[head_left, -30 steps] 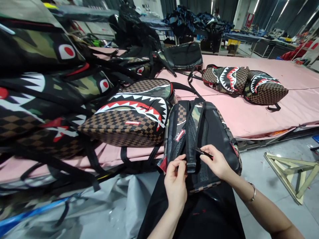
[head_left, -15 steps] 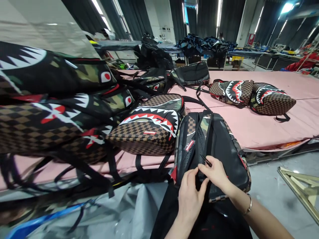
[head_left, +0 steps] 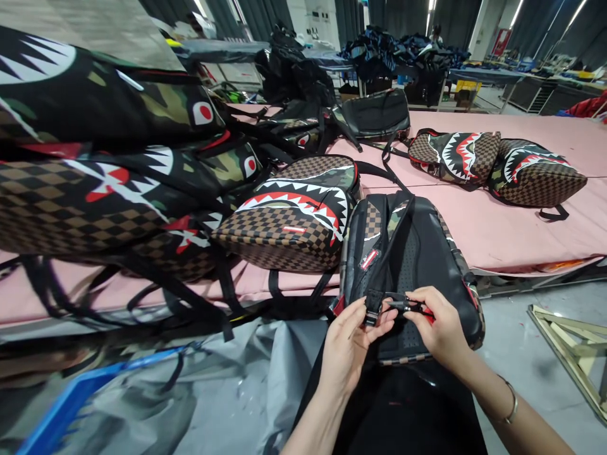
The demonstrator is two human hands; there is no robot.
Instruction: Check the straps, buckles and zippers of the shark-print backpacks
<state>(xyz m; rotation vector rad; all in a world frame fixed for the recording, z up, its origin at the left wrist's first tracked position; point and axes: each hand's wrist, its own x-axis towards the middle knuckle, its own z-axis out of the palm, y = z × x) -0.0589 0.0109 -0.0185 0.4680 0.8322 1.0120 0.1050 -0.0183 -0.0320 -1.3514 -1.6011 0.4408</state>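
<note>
My left hand (head_left: pixel 348 338) pinches the black buckle (head_left: pixel 372 315) at the end of a shoulder strap (head_left: pixel 387 259), thumb to one side and fingers curled beneath. My right hand (head_left: pixel 439 322) is closed around small dark snips (head_left: pixel 403 304), whose tips point left toward that buckle; whether they touch anything there is too small to tell. A bracelet (head_left: pixel 511 404) circles my right wrist.

Directly under both hands lies the backpack (head_left: pixel 443 272), back panel up, its near end over my dark-clothed lap (head_left: pixel 398 404). I judge it light and padded, soft enough to give if pressed, with a smooth shell that could slide. The strap looks pliable and would twist if held by its middle, so the hard buckle seems the firmest place to pinch. The snips look stiff and pointed, best held by the handles, with my left fingertips clear of the blades.

Left of my left hand and a little beyond, a checkered bag (head_left: pixel 275 237) with a shark mouth lies on the pink table (head_left: pixel 502 246); farther left is a heap of similar bags (head_left: pixel 90 202). Past my right hand, two more bags (head_left: pixel 467 158) lie touching across the tabletop. Well beyond both hands, dark blue cloth (head_left: pixel 398 50) is piled on another table.
</note>
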